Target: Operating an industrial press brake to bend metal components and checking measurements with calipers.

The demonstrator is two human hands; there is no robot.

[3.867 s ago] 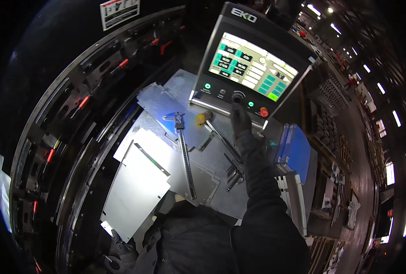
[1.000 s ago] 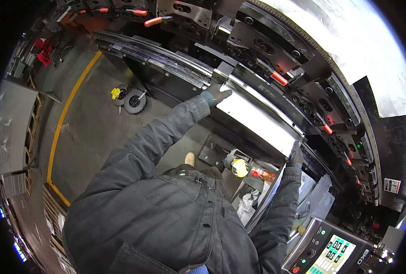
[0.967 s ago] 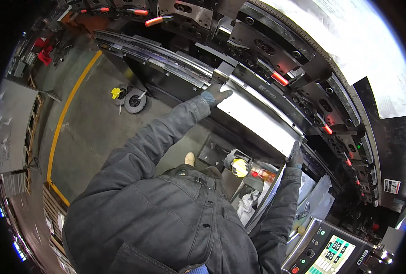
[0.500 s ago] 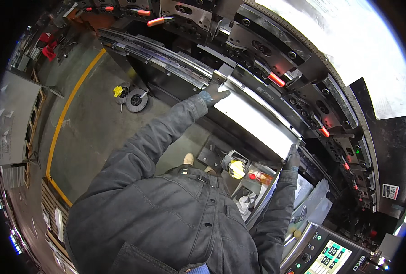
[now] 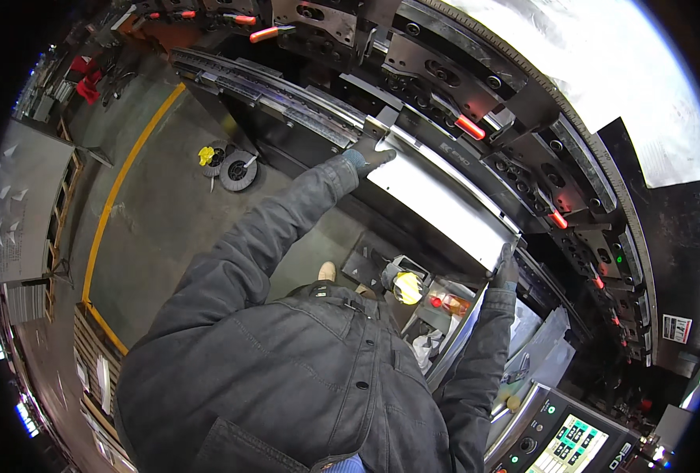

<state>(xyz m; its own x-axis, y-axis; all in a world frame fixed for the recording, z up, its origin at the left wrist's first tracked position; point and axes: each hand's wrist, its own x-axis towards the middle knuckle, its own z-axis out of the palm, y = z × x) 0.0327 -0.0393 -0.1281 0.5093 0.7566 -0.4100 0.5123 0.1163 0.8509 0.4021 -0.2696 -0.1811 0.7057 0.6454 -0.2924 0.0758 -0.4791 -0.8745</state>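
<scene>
A bright, flat sheet-metal panel [image 5: 436, 201] lies at the bed of a large press brake [image 5: 460, 75], its far edge along the tooling. My left hand [image 5: 372, 155], in a dark glove, grips the panel's left end, thumb on top. At the right end my gloved right hand [image 5: 506, 270] holds the other corner, its fingers partly hidden under the sheet. Above the panel runs a row of dark upper tool clamps with red-tipped levers [image 5: 469, 128]. Left of my left hand the lower die rail [image 5: 287, 102] continues.
A control panel with a lit screen [image 5: 574, 443] stands at the lower right. Below the sheet is an open drawer or bin [image 5: 444, 315] with bottles and a yellow item. Grey spools [image 5: 238, 170] sit on the floor inside a yellow line [image 5: 121, 181]; wooden pallets [image 5: 90, 355] are at left.
Both hands keep their hold on the panel, which has barely moved. The whole view has shifted slightly.
</scene>
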